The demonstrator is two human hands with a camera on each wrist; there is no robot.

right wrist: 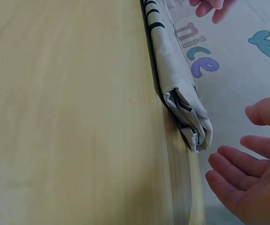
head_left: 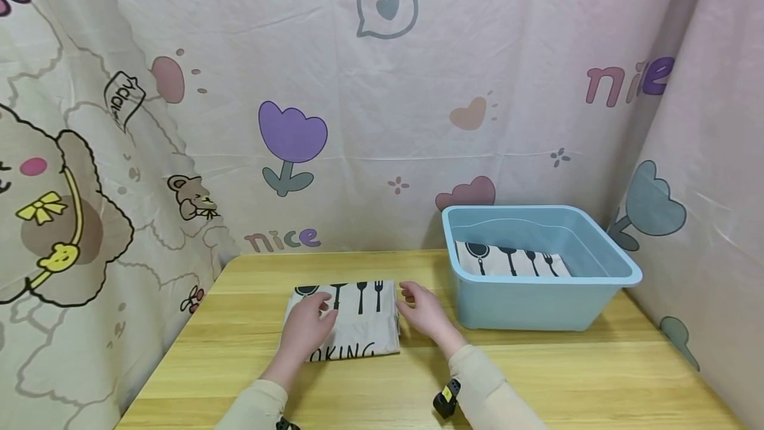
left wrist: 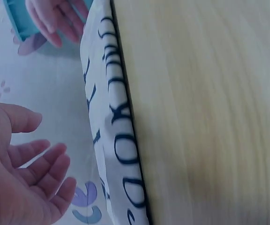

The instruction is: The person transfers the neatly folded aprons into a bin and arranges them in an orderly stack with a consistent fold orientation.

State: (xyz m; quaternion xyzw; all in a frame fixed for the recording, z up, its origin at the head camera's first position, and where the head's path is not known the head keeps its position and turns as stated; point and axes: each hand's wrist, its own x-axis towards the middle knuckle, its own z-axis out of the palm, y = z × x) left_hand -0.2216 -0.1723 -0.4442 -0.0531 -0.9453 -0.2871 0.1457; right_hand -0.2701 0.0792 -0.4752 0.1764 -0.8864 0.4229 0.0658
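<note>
A folded white cloth (head_left: 352,332) lies flat on the wooden table, printed in black with utensils and partly covered lettering. Over its left side hovers my left hand (head_left: 309,325), fingers loosely bent and holding nothing. My right hand (head_left: 425,312) is just off the cloth's right edge, its fingers relaxed with nothing in them. In the right wrist view, the stacked layers at the end of the cloth (right wrist: 186,110) face the fingers, with a gap between. From the left wrist, the lettered front edge of the cloth (left wrist: 120,131) shows beside the relaxed left hand (left wrist: 22,173).
To the right on the table (head_left: 537,370) stands a light blue plastic bin (head_left: 531,304). Inside it lies another white cloth (head_left: 513,261) with the same utensil print. A patterned curtain (head_left: 370,118) hangs behind the table and along both sides.
</note>
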